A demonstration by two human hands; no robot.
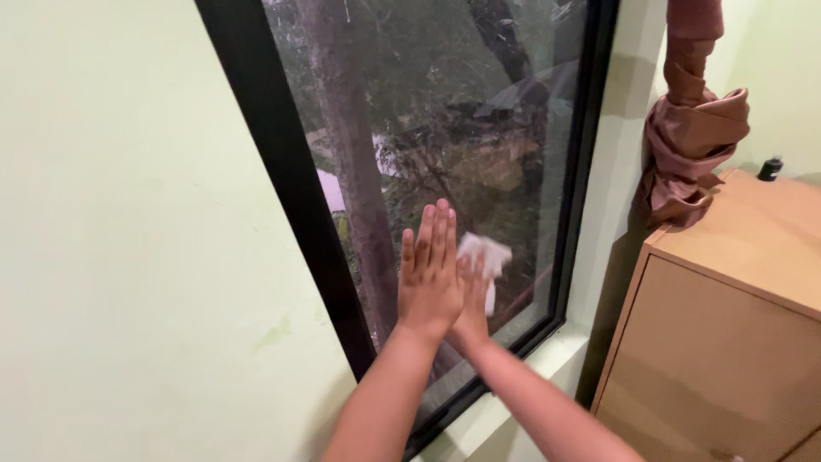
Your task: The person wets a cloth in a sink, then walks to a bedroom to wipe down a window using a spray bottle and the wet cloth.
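Hands first: our left hand (430,278) lies flat and open on the pane (445,128), fingers straight and together, holding nothing. Our right hand (473,299), partly hidden behind it, presses a white cloth (485,257) against the pane's lower part, its fingers closed loosely over the wad. Wiping looks mid-way by our reckoning: streaks or reflections show higher up the pane, and we cannot tell which. Right of the pane hangs a knotted curtain (693,137) above a wooden cabinet (727,342).

We hold our left hand (429,278) flat, fingers together, overlapping our right hand (473,295); both arms reach forward.
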